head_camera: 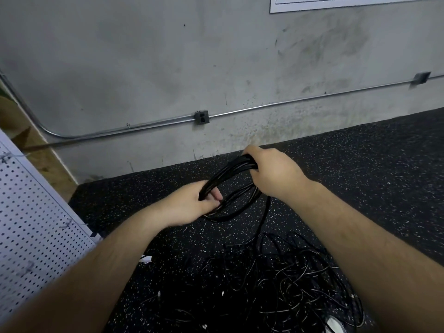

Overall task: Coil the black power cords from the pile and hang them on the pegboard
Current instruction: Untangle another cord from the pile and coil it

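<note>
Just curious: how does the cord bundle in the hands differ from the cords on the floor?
The looped black cord coil forms neat rings; the tangled black cord pile sprawls loose. The left hand and right hand hold the coil up; the pile lies on the speckled floor. Both are black cable.

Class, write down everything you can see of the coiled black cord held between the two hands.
The coiled cord is black, glossy and rubbery-looking, gathered into several round loops bunched together. It is held tilted over the speckled dark floor. The right hand grips its top, and the left hand holds its lower left side. One loose strand trails from it down to the tangled pile.
</note>
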`<state>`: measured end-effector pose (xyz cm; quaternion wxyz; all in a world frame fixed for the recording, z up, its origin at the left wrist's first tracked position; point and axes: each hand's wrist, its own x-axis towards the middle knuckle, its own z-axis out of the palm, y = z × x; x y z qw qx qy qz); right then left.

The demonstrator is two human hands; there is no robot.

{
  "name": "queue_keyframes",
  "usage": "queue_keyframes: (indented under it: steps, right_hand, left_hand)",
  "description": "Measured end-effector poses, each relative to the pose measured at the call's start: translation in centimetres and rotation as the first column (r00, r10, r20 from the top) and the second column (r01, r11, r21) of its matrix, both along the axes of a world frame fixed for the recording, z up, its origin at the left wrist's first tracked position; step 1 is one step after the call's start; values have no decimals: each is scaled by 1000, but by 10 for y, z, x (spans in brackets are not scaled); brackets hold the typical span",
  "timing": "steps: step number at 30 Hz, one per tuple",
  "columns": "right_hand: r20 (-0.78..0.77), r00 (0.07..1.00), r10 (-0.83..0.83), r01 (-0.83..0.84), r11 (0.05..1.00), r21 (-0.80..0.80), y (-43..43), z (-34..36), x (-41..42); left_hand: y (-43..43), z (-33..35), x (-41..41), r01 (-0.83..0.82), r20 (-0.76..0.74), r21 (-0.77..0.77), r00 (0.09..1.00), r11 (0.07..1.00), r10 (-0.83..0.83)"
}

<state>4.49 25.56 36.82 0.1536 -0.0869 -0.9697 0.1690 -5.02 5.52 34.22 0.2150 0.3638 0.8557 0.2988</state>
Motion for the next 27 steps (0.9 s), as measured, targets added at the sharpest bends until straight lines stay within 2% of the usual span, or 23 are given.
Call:
queue_keyframes:
  steps: [4, 6, 11, 15, 20, 21, 22, 24, 25, 27]
  right_hand:
    - [-23, 987, 162, -161, 986, 38, -10, 6, -2]
    - [-23, 968, 251, -250, 967, 45, -20, 12, -3]
    - [-143, 916, 375, -393, 911, -124, -36, 19, -5]
    - [-212, 913, 349, -391, 896, -209, -38, 18, -9]
    - [-219, 959, 182, -252, 901, -352, -36, 19, -12]
    - [-188, 969, 163, -229, 878, -421, -33, 20, -12]
    - [-143, 974, 177, -226, 813, -537, -28, 21, -13]
    - [-81, 954, 287, -234, 551, -801, -19, 21, -9]
    - [-84, 940, 331, -233, 442, -866, -17, 19, -9]
    - [-107, 935, 338, -242, 386, -890, -24, 14, -9]
  left_hand:
    - [-4, 4, 8, -11, 267, 166, 963, 986, -34]
    - [-2, 8, 9, -20, 351, 245, 934, 969, -70]
    - [-3, 4, 12, -67, 524, 330, 843, 942, -123]
    - [5, -1, 23, 21, 528, 421, 807, 907, -264]
    - [14, -4, 31, -41, 506, 427, 839, 903, -202]
    - [15, -5, 30, -59, 489, 442, 852, 895, -186]
    - [16, -5, 28, -88, 478, 469, 862, 879, -168]
    - [18, -6, 22, -177, 490, 526, 862, 832, -126]
    - [19, -6, 21, -214, 503, 545, 857, 810, -111]
    - [24, -5, 24, -213, 507, 541, 854, 814, -113]
